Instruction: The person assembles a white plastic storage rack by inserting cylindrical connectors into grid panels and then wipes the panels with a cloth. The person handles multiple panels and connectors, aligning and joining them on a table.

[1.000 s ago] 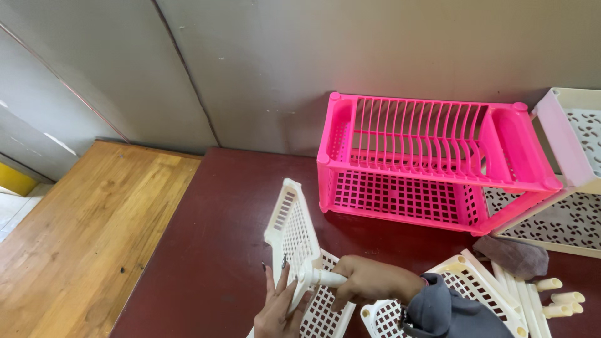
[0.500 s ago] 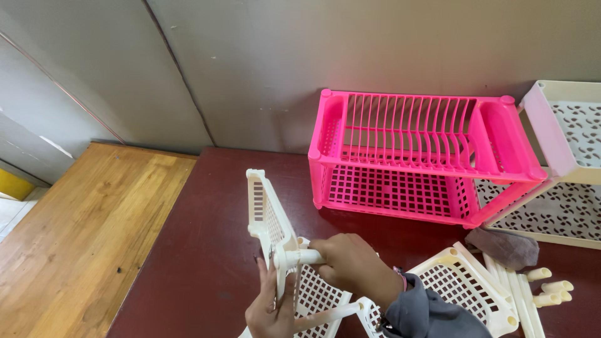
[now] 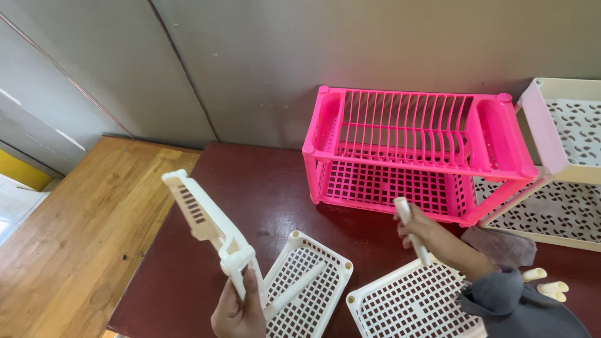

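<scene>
Your left hand (image 3: 238, 310) grips the cream slotted tray (image 3: 210, 226) at its corner socket, fingers clamped round it. Half a second ago the tray stood edge-on between both hands; now it is tilted up and left. Your right hand (image 3: 432, 238) has let go of it and pulled away right, fingers closed on a cream leg tube (image 3: 410, 228), above a cream grid tray (image 3: 407, 303). Another grid tray (image 3: 307, 285) lies just right of your left fingers. The pink dish rack (image 3: 416, 153) stands beyond.

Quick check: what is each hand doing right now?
Left hand: closed on the cream rack tray, held up on edge.
Right hand: closed on a cream tube.
</scene>
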